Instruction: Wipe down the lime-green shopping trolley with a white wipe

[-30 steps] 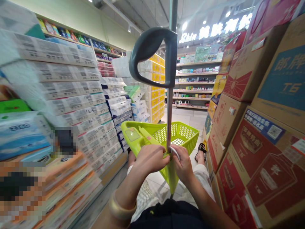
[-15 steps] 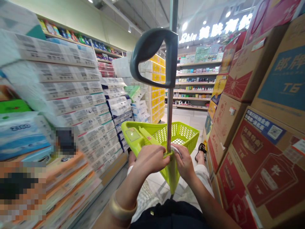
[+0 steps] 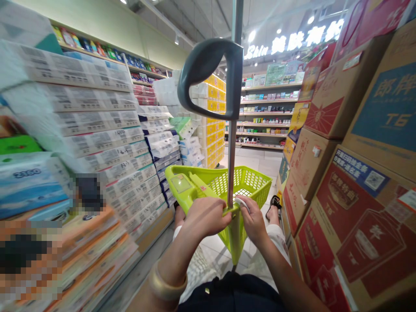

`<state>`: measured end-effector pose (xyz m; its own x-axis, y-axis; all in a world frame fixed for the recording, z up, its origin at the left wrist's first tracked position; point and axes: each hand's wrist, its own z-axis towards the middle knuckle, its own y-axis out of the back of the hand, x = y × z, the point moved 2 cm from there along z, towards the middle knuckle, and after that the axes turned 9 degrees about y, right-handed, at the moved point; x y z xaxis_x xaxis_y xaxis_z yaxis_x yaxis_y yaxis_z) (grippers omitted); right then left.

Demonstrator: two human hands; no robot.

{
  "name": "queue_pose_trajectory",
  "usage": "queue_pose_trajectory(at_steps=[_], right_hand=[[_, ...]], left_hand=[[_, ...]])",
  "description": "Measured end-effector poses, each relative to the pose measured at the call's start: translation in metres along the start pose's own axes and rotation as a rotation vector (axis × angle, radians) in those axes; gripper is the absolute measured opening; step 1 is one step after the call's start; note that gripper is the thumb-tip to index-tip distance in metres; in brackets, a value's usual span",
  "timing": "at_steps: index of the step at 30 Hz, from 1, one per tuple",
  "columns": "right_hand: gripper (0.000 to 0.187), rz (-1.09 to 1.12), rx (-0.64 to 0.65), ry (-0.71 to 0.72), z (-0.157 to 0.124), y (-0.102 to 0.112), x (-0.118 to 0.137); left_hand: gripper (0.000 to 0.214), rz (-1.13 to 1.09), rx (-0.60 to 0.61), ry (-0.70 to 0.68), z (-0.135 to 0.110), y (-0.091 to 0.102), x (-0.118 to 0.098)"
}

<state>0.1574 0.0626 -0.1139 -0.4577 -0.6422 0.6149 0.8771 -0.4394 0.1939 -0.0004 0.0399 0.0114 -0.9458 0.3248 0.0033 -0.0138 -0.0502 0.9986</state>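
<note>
"Which way's the lime-green plastic basket [image 3: 261, 192]?"
"Beyond the upright grey metal pole [image 3: 232, 164], mouth upward. Left of the pole, my left hand [image 3: 208, 215] grips the basket; right, my right hand [image 3: 254, 220] pinches a soft white wad [image 3: 241, 202]."

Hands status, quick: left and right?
Left hand: closed, holding the rim of the lime-green perforated plastic basket.
Right hand: closed, holding a small white cloth or tissue at that rim.
</note>
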Motion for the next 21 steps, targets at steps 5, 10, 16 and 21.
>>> queue_pose_trajectory(at_steps=[5,10,16,21], right_hand=[[0.026,0.003,0.004,0.02,-0.002,0.0,0.007],[0.028,0.028,0.079,0.09,-0.002,-0.001,0.018],[0.028,-0.028,-0.003,-0.011,0.006,0.002,-0.007],[0.024,0.017,0.067,0.033,0.01,0.002,0.004]], left_hand=[[0.036,-0.006,-0.005,-0.002,-0.001,0.0,0.0],[0.036,-0.006,-0.009,-0.002,-0.001,0.001,-0.001],[0.036,0.001,-0.005,-0.001,-0.001,0.002,-0.001],[0.037,-0.006,-0.005,-0.005,-0.001,0.003,-0.001]])
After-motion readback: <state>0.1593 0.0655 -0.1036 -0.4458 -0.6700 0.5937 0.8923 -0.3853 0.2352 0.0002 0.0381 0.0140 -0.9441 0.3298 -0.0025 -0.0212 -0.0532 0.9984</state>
